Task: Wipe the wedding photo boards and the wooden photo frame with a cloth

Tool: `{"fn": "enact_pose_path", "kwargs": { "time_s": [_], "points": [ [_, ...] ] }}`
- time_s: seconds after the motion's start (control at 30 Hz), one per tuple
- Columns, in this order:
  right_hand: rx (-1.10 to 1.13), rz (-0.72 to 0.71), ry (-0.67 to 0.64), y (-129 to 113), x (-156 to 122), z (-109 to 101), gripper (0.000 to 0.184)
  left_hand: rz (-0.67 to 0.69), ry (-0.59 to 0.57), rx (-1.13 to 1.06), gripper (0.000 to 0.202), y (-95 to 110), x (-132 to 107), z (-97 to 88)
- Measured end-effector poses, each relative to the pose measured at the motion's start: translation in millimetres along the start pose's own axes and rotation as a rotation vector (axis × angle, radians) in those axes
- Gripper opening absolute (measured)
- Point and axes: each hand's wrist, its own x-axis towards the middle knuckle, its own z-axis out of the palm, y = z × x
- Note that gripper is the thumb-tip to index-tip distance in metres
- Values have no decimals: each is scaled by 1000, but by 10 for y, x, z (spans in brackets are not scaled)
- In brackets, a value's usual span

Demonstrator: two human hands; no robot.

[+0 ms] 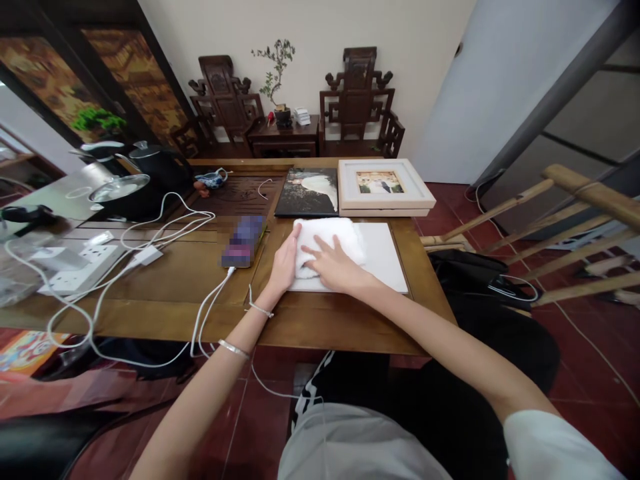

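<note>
A folded white fluffy cloth point(353, 239) lies on a flat white board point(387, 260) near the table's front edge. My right hand point(333, 262) rests on the cloth with its fingers spread, pressing it from above. At the left edge of the cloth and board is my left hand point(286, 260), its fingers stretched out and pointing away from me. Part of the board is hidden under the cloth and hands. Just behind the board are a dark picture panel point(306, 193) and a cream framed picture point(385, 185) lying on a box-like base.
Left of my hands, a phone point(243, 241) lies plugged into a white cable. Tangled cables run to a power strip point(83, 270). Kettles point(155, 167) and a glass-lidded pot point(120, 190) stand at the far left. A wooden chair point(555, 227) is at the right.
</note>
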Motion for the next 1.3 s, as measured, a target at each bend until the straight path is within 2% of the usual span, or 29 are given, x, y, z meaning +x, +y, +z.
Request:
{"fn": "enact_pose_path", "kwargs": {
  "time_s": [0.07,0.17,0.27,0.37,0.5,0.7,0.77,0.87,1.0,1.13,1.3],
  "points": [
    [13,-139,-24,-21,-164,-14,50,19,13,6,65,16,-6,5],
    [48,-233,-45,-27,-456,-54,52,36,3,59,66,28,-17,17],
    [100,-230,-72,-9,-693,-149,53,24,-31,146,64,17,-26,39],
    [118,-144,-104,59,-763,-260,51,8,-99,248,65,-18,-28,61],
    [85,55,-47,262,-581,-295,47,-11,-187,353,57,-72,-22,61],
    [164,285,122,550,-27,-224,51,41,-251,380,48,-130,-7,44],
    [227,282,149,563,174,-245,52,50,-250,392,45,-137,-2,43],
    [296,204,145,498,449,-310,48,60,-246,402,43,-127,6,36],
    [295,160,98,378,669,-386,44,82,-261,396,43,-106,12,20],
    [297,226,98,455,599,-413,39,68,-254,414,43,-132,6,21],
    [277,320,110,894,114,-407,39,56,-258,409,45,-155,-11,40]
  ]
}}
